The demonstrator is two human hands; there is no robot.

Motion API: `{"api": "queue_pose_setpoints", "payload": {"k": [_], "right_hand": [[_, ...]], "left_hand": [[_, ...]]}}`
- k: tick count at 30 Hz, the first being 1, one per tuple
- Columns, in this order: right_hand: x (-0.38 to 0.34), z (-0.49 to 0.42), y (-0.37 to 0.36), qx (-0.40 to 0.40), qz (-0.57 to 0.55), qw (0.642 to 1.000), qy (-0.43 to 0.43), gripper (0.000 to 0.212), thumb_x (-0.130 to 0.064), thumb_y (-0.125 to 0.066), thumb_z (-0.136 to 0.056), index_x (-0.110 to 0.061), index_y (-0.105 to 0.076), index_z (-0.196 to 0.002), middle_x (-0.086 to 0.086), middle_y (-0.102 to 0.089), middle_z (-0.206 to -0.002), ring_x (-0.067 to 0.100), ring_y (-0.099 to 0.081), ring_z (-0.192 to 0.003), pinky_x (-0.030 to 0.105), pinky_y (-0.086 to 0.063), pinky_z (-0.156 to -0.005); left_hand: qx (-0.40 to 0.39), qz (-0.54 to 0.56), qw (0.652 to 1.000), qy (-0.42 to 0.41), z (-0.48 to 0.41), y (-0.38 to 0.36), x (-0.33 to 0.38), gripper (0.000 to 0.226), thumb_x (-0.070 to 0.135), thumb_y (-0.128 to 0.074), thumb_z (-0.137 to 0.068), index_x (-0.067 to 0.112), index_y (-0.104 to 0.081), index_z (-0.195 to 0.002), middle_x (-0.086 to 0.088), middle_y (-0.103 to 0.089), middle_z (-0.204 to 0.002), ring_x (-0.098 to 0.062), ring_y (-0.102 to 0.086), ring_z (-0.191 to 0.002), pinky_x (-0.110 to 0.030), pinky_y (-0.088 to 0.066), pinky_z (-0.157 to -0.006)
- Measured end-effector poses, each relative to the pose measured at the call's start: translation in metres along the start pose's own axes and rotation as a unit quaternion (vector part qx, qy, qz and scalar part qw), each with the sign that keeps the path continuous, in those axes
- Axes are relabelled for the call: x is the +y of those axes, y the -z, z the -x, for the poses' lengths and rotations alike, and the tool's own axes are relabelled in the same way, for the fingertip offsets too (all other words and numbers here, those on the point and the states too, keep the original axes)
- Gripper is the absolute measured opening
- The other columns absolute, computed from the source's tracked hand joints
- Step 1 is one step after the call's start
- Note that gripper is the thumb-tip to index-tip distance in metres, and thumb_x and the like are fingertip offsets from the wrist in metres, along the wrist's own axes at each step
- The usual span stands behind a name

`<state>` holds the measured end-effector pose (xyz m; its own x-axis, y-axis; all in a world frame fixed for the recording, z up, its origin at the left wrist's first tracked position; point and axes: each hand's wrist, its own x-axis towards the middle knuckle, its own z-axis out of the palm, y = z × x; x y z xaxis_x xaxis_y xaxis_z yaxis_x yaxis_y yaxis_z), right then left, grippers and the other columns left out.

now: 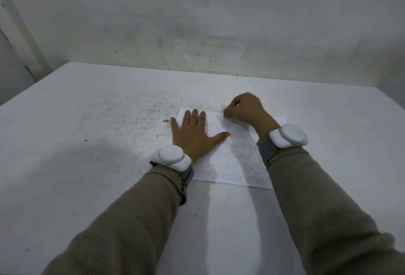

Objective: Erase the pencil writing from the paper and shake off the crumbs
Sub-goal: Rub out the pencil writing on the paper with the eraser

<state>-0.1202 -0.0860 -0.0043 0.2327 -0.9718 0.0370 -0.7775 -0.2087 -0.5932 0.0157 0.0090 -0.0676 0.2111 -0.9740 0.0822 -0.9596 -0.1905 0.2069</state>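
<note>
Pressing flat on the left half of the paper (236,162), the left hand (192,136) lay released, its fingers straight and spread and its thumb reaching toward the sheet's middle. The paper rested on the table (87,147), with its near edge between the two sleeves. The right hand (245,110) sat at the paper's far edge, clenched, with its fingertips down on the sheet. I could not tell whether they pinched an eraser, since nothing showed between them.

The writing (238,157) covered the paper's middle and near part, so most of the job looked not yet done.

Several things could have gone wrong. The sheet looked thin, and only its left half was pinned. A hard stroke toward the paper's right edge would likely have buckled or creased it there, and a stroke onto the far edge could have torn it. The left palm lay on some of the pencil lines, so any slide of that hand would have smeared graphite into the sheet. The right sleeve (306,187) crossed the paper's near right corner and could have smeared it the same way. Dark specks (131,121) on the table left of the paper might have been picked up by the sheet if it was set down there after shaking.
</note>
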Motion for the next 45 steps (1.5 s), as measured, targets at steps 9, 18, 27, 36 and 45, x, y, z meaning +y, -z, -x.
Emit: {"api": "queue_pose_setpoints", "payload": {"k": [9, 18, 27, 36, 45], "right_hand": [[0.015, 0.002, 0.003, 0.056, 0.084, 0.994, -0.049, 0.017, -0.02, -0.068, -0.072, -0.009, -0.057, -0.069, 0.002, -0.05, -0.06, 0.017, -0.049, -0.056, 0.02, -0.035, -0.048], [0.002, 0.005, -0.014, 0.041, 0.004, 0.999, -0.008, 0.02, -0.018, -0.07, -0.072, 0.001, -0.071, -0.077, 0.011, -0.07, -0.077, 0.022, -0.064, -0.073, 0.027, -0.049, -0.062], [0.018, 0.007, 0.008, 0.084, 0.082, 0.991, -0.059, 0.03, -0.02, -0.067, -0.074, -0.011, -0.044, -0.057, 0.0, -0.044, -0.056, 0.014, -0.043, -0.051, 0.021, -0.031, -0.047], [0.01, 0.014, -0.011, 0.06, 0.037, 0.997, -0.039, 0.021, -0.023, -0.07, -0.071, -0.005, -0.059, -0.066, 0.006, -0.058, -0.064, 0.021, -0.057, -0.062, 0.025, -0.042, -0.054], [0.002, 0.019, -0.01, 0.047, 0.044, 0.998, 0.001, 0.012, -0.022, -0.07, -0.076, -0.013, -0.064, -0.071, 0.001, -0.064, -0.073, 0.02, -0.062, -0.075, 0.027, -0.046, -0.063]], "left_hand": [[0.003, -0.007, 1.0, 0.003, 0.0, -0.001, 0.0, 0.107, 0.091, -0.018, -0.077, 0.021, -0.011, -0.158, -0.001, -0.006, -0.166, -0.021, -0.001, -0.152, -0.061, 0.001, -0.118], [0.005, 0.002, 1.0, 0.005, -0.001, 0.001, 0.0, 0.109, 0.092, -0.018, -0.074, 0.021, -0.012, -0.158, -0.001, -0.007, -0.166, -0.021, -0.002, -0.152, -0.061, 0.0, -0.118], [0.009, -0.003, 1.0, -0.001, 0.0, 0.0, 0.0, 0.108, 0.09, -0.019, -0.077, 0.019, -0.012, -0.158, -0.002, -0.008, -0.166, -0.022, -0.003, -0.152, -0.061, 0.001, -0.118], [0.016, 0.003, 1.0, 0.004, -0.002, -0.003, 0.0, 0.109, 0.092, -0.019, -0.075, 0.02, -0.014, -0.157, -0.001, -0.01, -0.165, -0.021, -0.004, -0.152, -0.061, 0.0, -0.118], [0.014, 0.0, 1.0, 0.006, -0.002, -0.004, 0.0, 0.111, 0.093, -0.017, -0.073, 0.021, -0.013, -0.157, -0.001, -0.009, -0.165, -0.021, -0.003, -0.152, -0.061, 0.0, -0.117]]}}
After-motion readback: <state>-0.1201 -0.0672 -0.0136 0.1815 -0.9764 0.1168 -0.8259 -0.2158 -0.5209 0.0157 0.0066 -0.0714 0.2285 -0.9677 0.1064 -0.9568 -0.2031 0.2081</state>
